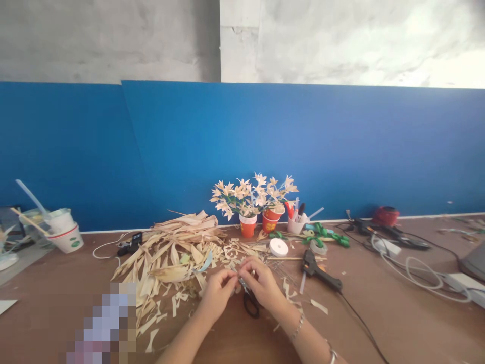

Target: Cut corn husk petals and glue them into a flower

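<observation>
My left hand and my right hand meet at the middle of the table, fingertips pinched close together. Whatever lies between the fingers is too small to make out. Below the hands, a pair of scissors with dark handles rests on the table, its blades partly covered by my right hand. Left of my hands spreads a heap of dried corn husks with many cut scraps around it. A black glue gun lies to the right, and a white roll of tape sits just beyond my fingers.
Pale handmade flowers stand in an orange cup and a red cup at the back. Beside them are a white cup of pens and green ribbon pieces. Cables and a power strip lie right; a white cup stands left.
</observation>
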`<state>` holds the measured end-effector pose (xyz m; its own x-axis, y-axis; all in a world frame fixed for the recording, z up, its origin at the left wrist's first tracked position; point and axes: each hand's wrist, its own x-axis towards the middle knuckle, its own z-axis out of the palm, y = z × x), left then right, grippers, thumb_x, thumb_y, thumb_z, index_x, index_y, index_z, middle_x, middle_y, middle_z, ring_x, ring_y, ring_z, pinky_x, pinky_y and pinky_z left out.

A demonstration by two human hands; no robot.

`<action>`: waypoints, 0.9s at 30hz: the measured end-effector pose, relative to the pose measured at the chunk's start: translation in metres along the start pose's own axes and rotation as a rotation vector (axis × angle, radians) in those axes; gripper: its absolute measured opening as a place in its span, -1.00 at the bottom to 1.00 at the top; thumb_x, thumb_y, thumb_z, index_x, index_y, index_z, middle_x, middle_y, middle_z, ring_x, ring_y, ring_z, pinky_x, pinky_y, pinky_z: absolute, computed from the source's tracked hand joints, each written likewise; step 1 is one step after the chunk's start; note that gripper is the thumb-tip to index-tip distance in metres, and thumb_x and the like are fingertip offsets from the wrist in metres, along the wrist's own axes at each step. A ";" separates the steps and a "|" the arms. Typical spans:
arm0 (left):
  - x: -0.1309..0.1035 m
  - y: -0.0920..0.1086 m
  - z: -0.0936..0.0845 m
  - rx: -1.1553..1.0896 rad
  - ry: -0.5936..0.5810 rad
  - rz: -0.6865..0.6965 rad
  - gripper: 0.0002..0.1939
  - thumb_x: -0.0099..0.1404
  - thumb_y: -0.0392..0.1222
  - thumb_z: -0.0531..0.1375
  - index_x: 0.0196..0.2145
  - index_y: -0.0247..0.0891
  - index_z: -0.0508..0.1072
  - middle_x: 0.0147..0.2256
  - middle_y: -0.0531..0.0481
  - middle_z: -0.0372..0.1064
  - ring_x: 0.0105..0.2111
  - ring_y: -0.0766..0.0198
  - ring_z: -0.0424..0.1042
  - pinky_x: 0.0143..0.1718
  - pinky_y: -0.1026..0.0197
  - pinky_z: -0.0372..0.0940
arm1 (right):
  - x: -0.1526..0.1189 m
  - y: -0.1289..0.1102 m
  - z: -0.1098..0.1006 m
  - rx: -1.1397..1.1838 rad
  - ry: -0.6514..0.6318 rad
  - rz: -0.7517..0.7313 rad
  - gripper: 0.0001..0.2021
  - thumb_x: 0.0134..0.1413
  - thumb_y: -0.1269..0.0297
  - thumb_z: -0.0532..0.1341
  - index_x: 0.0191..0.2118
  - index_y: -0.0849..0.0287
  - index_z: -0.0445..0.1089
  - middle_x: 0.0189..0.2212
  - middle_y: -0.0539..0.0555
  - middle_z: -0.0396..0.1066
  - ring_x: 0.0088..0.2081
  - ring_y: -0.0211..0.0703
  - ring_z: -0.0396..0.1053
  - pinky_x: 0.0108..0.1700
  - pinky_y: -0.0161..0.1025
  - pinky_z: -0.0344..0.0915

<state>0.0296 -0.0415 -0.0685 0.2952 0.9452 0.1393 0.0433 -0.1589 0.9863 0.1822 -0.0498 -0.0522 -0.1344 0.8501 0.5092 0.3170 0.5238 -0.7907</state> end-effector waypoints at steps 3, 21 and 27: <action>0.000 -0.002 0.001 0.049 -0.011 0.031 -0.77 0.19 -0.07 0.11 -0.48 -0.28 0.38 -0.56 0.08 0.28 -0.52 0.33 0.22 -0.42 0.28 0.16 | -0.002 0.002 0.001 -0.076 -0.011 -0.002 -0.81 0.16 0.30 0.09 -0.48 0.17 0.24 -0.42 0.03 0.33 -0.36 -0.22 0.31 -0.29 -0.28 0.25; -0.003 0.005 0.004 0.142 -0.050 0.017 -0.81 0.14 -0.16 0.12 -0.35 -0.30 0.47 -0.49 0.03 0.37 -0.44 0.27 0.30 -0.36 0.26 0.22 | 0.000 0.001 -0.003 -0.138 -0.015 -0.006 -0.75 0.20 0.26 0.02 -0.50 0.16 0.19 -0.47 0.04 0.26 -0.39 -0.20 0.22 -0.30 -0.27 0.19; -0.002 0.001 0.004 0.032 -0.018 0.000 -0.77 0.16 -0.07 0.16 -0.49 -0.30 0.40 -0.55 0.07 0.29 -0.50 0.34 0.20 -0.40 0.29 0.13 | 0.001 -0.002 -0.003 0.067 -0.017 0.115 -0.68 0.19 0.09 0.04 -0.49 0.17 0.29 -0.49 0.02 0.27 -0.41 -0.21 0.24 -0.32 -0.28 0.21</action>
<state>0.0324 -0.0446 -0.0686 0.3122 0.9400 0.1377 0.0741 -0.1685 0.9829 0.1840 -0.0506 -0.0493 -0.1165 0.9053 0.4084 0.2679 0.4246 -0.8648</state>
